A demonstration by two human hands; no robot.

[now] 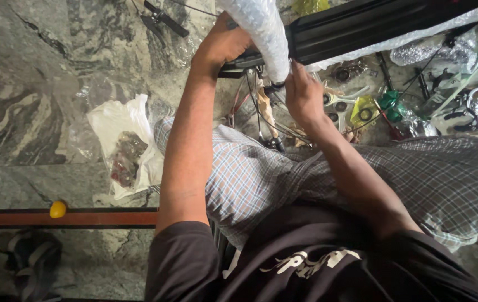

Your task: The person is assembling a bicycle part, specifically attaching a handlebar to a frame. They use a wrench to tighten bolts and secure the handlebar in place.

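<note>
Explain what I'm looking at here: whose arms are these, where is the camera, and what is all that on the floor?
One camera, worn on a person's head, looks down over their lap. Their left hand grips a bubble-wrapped part of a black frame. Their right hand works at the thin cables just under it. On the marble floor lie a white plastic bag of dark parts, a small yellow object, and scattered metal parts and tools at the right.
</note>
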